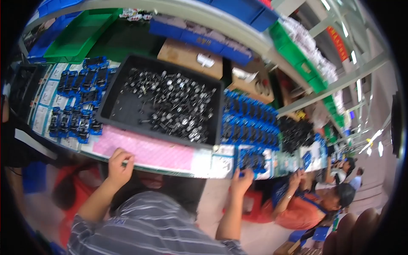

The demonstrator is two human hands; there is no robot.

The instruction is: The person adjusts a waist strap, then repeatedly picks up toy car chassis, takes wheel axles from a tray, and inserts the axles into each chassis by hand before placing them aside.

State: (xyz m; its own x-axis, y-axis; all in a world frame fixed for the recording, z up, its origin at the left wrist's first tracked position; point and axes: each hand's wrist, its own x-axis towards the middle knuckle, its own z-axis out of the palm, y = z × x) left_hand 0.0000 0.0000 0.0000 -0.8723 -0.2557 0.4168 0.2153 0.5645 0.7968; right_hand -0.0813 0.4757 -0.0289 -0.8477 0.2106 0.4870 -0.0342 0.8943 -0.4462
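Close above the front edge of the bench, my left hand [120, 167] is closed in a pinch beside a pink sheet [142, 148]. A small dark spot shows between its fingertips, too small to name. My right hand [242, 182] pinches a small blue part [242, 174] at the bench edge, mostly hidden by the fingers. Just beyond it lies a group of blue-and-black parts [253, 159]. A black tray [127, 112] holds many small shiny metal and black pieces, heaped toward its right side.
Rows of blue-and-black parts stand left [80, 102] and right [250, 121] of the tray. Behind are cardboard boxes [187, 57] and a green bin [80, 40]. A shelf rail [204, 17] crosses above. A co-worker in orange [299, 212] sits at right. Blurred fingers [355, 231] show lower right.
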